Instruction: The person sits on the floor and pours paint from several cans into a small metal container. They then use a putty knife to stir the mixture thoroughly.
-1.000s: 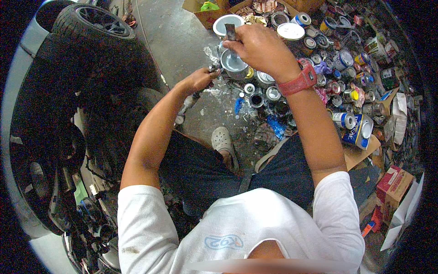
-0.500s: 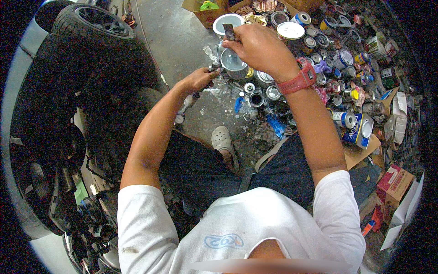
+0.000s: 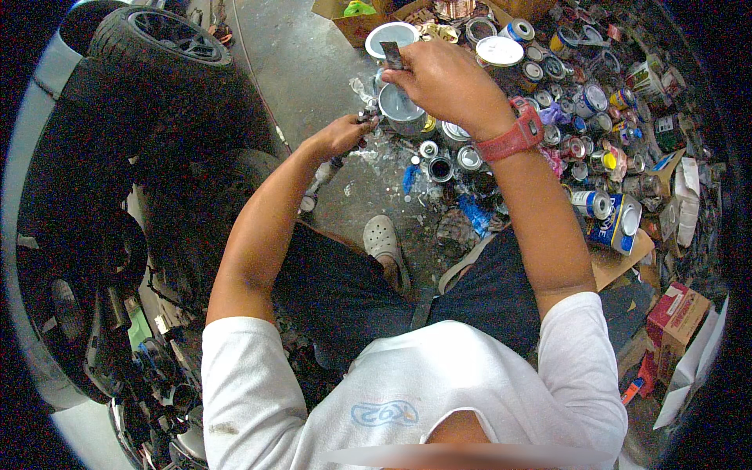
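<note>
My left hand is closed around what looks like a metal spray gun, its lower end hanging toward the floor. Pinched in my right hand is a dark, flat strip; its exact kind does not show. Under that hand stands a clear plastic container, and the metal tip of the gun is close to its left side. Just beyond, partly hidden by the strip and hand, is a white tub. An open dark can and a small white-topped bottle sit nearer to me.
Many paint cans crowd the floor on the right. A wheel lies at the far left, near dark car parts. A thin hose crosses the concrete. Cardboard boxes stand at the back; a red box sits right.
</note>
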Demonstrator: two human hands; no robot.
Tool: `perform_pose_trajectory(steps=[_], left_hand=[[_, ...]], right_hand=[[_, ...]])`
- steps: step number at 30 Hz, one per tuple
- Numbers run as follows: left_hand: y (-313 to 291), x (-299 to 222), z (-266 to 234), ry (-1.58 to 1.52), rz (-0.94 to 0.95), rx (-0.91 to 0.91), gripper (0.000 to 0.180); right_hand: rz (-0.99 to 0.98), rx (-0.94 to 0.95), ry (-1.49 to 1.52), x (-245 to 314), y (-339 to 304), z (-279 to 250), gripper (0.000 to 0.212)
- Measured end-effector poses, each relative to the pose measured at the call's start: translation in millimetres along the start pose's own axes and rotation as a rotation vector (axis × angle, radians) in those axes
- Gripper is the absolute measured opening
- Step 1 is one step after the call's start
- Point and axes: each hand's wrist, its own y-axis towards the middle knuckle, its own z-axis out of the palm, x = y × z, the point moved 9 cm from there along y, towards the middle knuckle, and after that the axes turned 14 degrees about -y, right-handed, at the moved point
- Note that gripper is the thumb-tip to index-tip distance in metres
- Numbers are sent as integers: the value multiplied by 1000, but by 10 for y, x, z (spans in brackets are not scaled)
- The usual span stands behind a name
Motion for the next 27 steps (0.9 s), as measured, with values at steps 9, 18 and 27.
perform_pose_trajectory(steps=[9, 18, 27], left_hand=[[127, 120, -18, -31, 2, 20, 63], [46, 56, -6, -76, -1, 8, 61], [-21, 16, -45, -67, -28, -53, 52]], right_hand=[[0, -11, -1, -13, 3, 22, 34], [-3, -24, 25, -33, -7, 43, 36], [78, -128, -33, -141, 41, -182, 42]])
